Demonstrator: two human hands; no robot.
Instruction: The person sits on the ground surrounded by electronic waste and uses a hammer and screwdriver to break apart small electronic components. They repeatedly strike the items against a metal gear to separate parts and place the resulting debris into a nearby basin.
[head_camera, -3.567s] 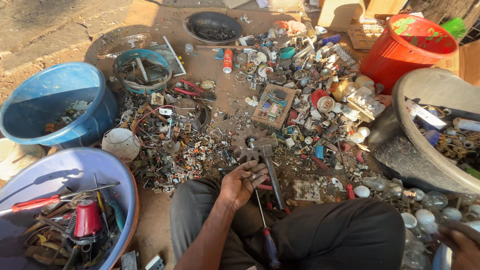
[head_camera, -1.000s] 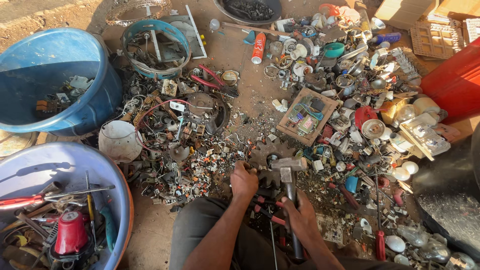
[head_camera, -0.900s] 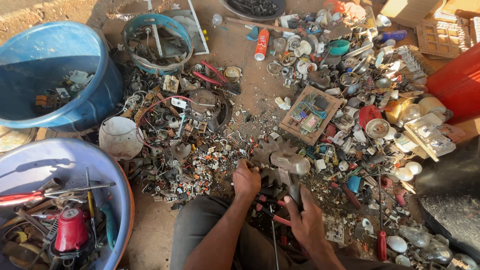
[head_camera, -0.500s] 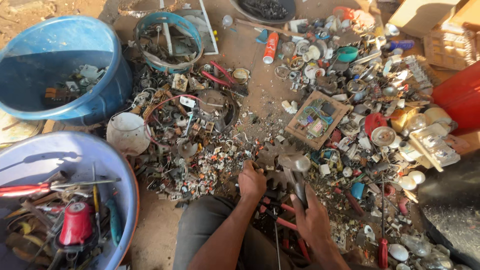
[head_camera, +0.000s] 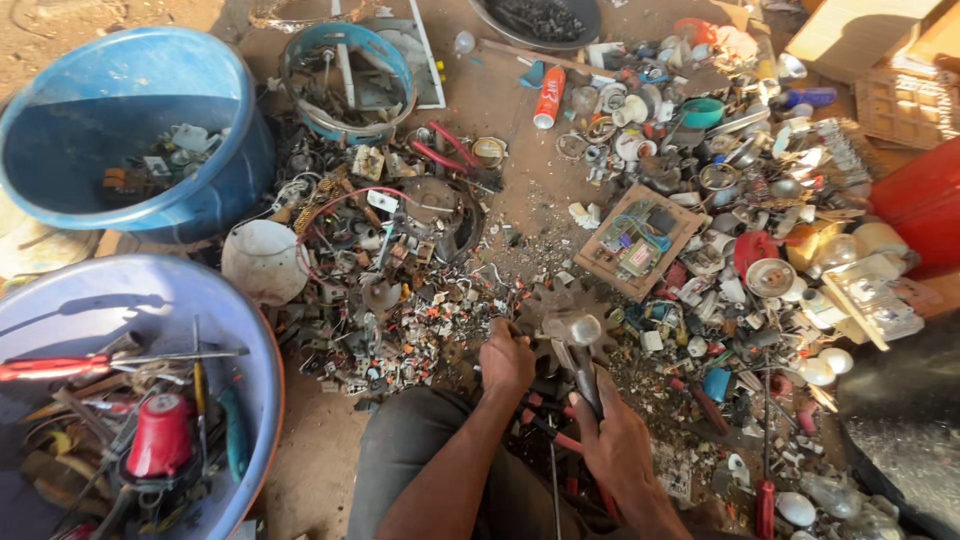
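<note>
Work is under way, not finished: the right hand (head_camera: 615, 440) is clenched around the handle of a hammer (head_camera: 578, 345), its head resting on a rusty toothed gear (head_camera: 562, 312) lying on the dirt ground among small scrap, just left of a wooden circuit-board tray (head_camera: 640, 240). The left hand (head_camera: 507, 360) grips a small piece against the gear's left edge; the piece is too hidden to identify. Against the frame half a second earlier, the hammer head sits lower on the gear; both hands keep their grip.

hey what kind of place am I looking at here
Probably an outdoor scrap-sorting spot on bare dirt ground: a spread of small metal and electronic scrap, a blue plastic tub of parts, and a brown circuit board.
</note>
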